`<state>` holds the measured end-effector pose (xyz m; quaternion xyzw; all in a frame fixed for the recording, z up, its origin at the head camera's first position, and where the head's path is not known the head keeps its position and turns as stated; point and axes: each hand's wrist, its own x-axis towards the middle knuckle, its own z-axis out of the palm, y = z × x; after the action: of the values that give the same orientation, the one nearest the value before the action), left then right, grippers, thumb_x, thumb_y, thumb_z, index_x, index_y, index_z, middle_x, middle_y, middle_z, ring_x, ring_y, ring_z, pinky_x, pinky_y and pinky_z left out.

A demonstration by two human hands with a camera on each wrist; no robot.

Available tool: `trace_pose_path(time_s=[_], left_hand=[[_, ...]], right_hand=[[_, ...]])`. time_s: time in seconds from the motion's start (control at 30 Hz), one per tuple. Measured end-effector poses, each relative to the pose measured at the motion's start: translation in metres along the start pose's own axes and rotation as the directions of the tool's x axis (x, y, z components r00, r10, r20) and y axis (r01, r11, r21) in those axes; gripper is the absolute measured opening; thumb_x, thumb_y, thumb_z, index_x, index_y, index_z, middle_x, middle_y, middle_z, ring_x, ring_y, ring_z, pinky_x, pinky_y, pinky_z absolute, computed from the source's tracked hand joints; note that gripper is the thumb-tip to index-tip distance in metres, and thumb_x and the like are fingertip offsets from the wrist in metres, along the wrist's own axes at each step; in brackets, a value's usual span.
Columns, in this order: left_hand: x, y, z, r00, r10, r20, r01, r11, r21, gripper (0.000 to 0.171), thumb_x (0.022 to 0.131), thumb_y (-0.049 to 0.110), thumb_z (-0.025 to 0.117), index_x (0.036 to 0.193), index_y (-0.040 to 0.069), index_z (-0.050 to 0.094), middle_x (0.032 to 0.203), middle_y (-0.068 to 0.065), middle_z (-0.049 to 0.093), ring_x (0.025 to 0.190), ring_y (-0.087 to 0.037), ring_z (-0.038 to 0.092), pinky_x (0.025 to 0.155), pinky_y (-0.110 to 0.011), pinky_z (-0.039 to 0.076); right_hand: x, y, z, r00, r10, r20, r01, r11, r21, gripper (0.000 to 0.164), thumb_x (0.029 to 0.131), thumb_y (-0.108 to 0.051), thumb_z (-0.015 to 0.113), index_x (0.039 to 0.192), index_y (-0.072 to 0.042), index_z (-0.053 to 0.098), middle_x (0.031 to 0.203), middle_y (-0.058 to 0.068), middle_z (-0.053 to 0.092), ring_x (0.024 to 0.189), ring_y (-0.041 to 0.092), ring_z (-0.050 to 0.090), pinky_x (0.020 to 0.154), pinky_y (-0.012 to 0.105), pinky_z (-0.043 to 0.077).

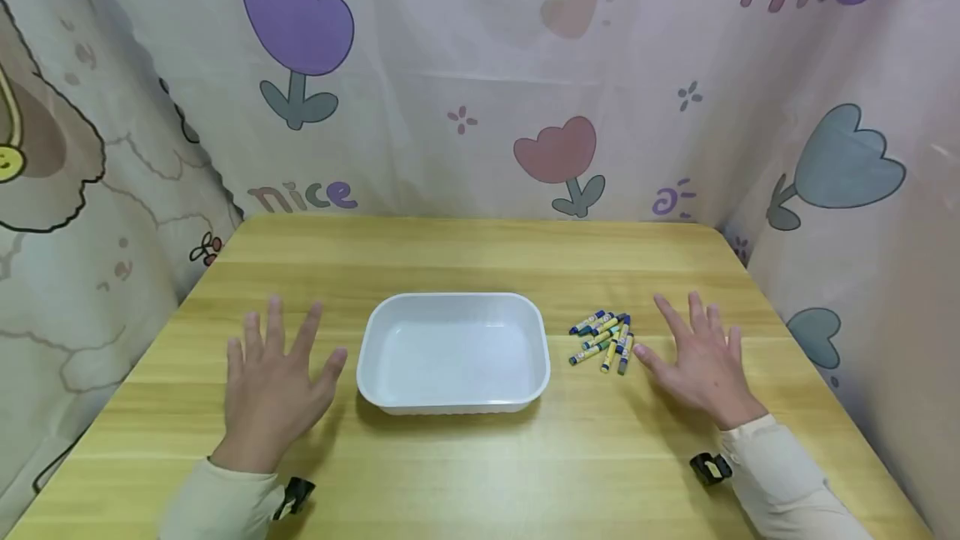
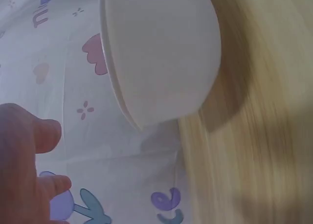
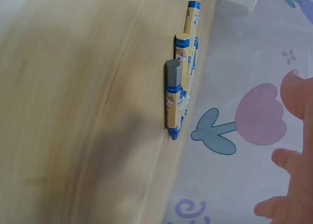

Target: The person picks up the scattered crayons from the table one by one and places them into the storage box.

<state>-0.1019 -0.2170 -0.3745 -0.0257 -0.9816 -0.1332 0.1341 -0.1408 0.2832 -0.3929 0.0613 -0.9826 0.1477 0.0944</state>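
Observation:
A white rectangular tray stands mid-table, and its bare inside shows in the head view. To its right lies a loose pile of several crayons in yellow and blue wrappers. One grey-ended crayon is nearest in the right wrist view. My left hand, fingers spread and holding nothing, is left of the tray. On the other side, my right hand has its fingers spread too, with the thumb tip close to the crayons' right edge.
The wooden table has light, striped grain. A printed curtain with tulips and letters hangs behind it and along both sides. Each wrist carries a small black device, one by the left cuff and one by the right cuff.

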Motion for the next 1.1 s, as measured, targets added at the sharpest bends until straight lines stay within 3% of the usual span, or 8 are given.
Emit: trace_pose_path(time_s=[0.13, 0.23, 0.33, 0.43, 0.57, 0.63, 0.73, 1.1], left_hand=[[0.002, 0.002, 0.004, 0.999, 0.019, 0.041, -0.012, 0.986, -0.166, 0.068, 0.101, 0.046, 0.043, 0.153, 0.006, 0.024, 0.154, -0.035, 0.006, 0.134, -0.061, 0.01, 0.1, -0.075, 0.016], [0.005, 0.002, 0.011, 0.994, 0.027, 0.103, 0.011, 0.935, -0.353, 0.069, 0.102, 0.041, 0.046, 0.153, 0.003, 0.02, 0.153, -0.035, 0.012, 0.131, -0.061, 0.022, 0.093, -0.076, 0.027], [0.007, 0.001, 0.021, 0.983, 0.029, 0.18, 0.075, 0.836, -0.543, 0.071, 0.101, 0.037, 0.05, 0.155, 0.006, 0.015, 0.154, -0.032, 0.018, 0.131, -0.057, 0.029, 0.097, -0.068, 0.032], [0.008, 0.002, 0.032, 0.97, 0.047, 0.237, 0.138, 0.698, -0.702, 0.074, 0.1, 0.03, 0.055, 0.156, 0.007, 0.011, 0.155, -0.029, 0.017, 0.136, -0.049, 0.027, 0.104, -0.051, 0.034], [0.007, 0.003, 0.047, 0.963, 0.1, 0.251, 0.161, 0.532, -0.831, 0.078, 0.098, 0.017, 0.059, 0.155, 0.005, 0.008, 0.158, -0.025, 0.012, 0.139, -0.044, 0.023, 0.099, -0.026, 0.038], [0.005, 0.002, 0.052, 0.958, 0.122, 0.259, 0.171, 0.48, -0.86, 0.08, 0.096, 0.013, 0.061, 0.155, 0.004, 0.008, 0.158, -0.024, 0.01, 0.139, -0.043, 0.023, 0.094, -0.018, 0.039], [-0.001, 0.001, 0.058, 0.951, 0.148, 0.271, 0.179, 0.448, -0.876, 0.082, 0.094, 0.009, 0.063, 0.155, 0.004, 0.009, 0.158, -0.025, 0.009, 0.137, -0.044, 0.026, 0.091, -0.017, 0.042], [0.003, 0.002, 0.062, 0.943, 0.153, 0.297, 0.195, 0.471, -0.861, 0.084, 0.092, 0.01, 0.067, 0.156, 0.008, 0.012, 0.155, -0.028, 0.017, 0.132, -0.043, 0.038, 0.089, -0.018, 0.045]], right_hand=[[0.008, 0.005, 0.0, 1.0, -0.012, 0.021, 0.009, 0.991, 0.132, 0.076, 0.095, -0.045, 0.058, 0.153, -0.007, 0.025, 0.15, 0.038, 0.016, 0.131, 0.062, 0.019, 0.101, 0.075, 0.012], [0.015, 0.01, 0.004, 1.0, 0.007, 0.027, -0.012, 0.975, 0.223, 0.07, 0.096, -0.039, 0.059, 0.147, 0.0, 0.031, 0.143, 0.037, 0.033, 0.124, 0.057, 0.037, 0.097, 0.07, 0.03], [0.022, 0.015, 0.011, 0.997, 0.042, 0.061, -0.058, 0.957, 0.286, 0.064, 0.097, -0.035, 0.059, 0.142, 0.004, 0.038, 0.13, 0.035, 0.048, 0.112, 0.05, 0.053, 0.088, 0.061, 0.044], [0.025, 0.018, 0.019, 0.989, 0.056, 0.136, -0.095, 0.949, 0.3, 0.06, 0.097, -0.032, 0.06, 0.138, 0.006, 0.041, 0.119, 0.032, 0.055, 0.102, 0.045, 0.06, 0.082, 0.056, 0.05], [0.023, 0.022, 0.028, 0.977, 0.042, 0.208, -0.104, 0.95, 0.296, 0.056, 0.096, -0.031, 0.062, 0.135, 0.005, 0.044, 0.11, 0.024, 0.06, 0.096, 0.039, 0.063, 0.079, 0.053, 0.051], [0.022, 0.023, 0.032, 0.971, 0.03, 0.239, -0.101, 0.951, 0.293, 0.056, 0.096, -0.032, 0.062, 0.134, 0.006, 0.045, 0.103, 0.019, 0.062, 0.09, 0.034, 0.063, 0.076, 0.051, 0.051], [0.022, 0.022, 0.036, 0.96, 0.027, 0.279, -0.105, 0.957, 0.271, 0.058, 0.094, -0.031, 0.065, 0.133, 0.007, 0.047, 0.093, 0.011, 0.062, 0.078, 0.024, 0.059, 0.07, 0.044, 0.049], [0.031, 0.018, 0.038, 0.955, 0.021, 0.296, -0.104, 0.957, 0.27, 0.048, 0.088, -0.02, 0.071, 0.124, 0.008, 0.054, 0.08, 0.005, 0.055, 0.067, 0.019, 0.049, 0.06, 0.034, 0.041]])
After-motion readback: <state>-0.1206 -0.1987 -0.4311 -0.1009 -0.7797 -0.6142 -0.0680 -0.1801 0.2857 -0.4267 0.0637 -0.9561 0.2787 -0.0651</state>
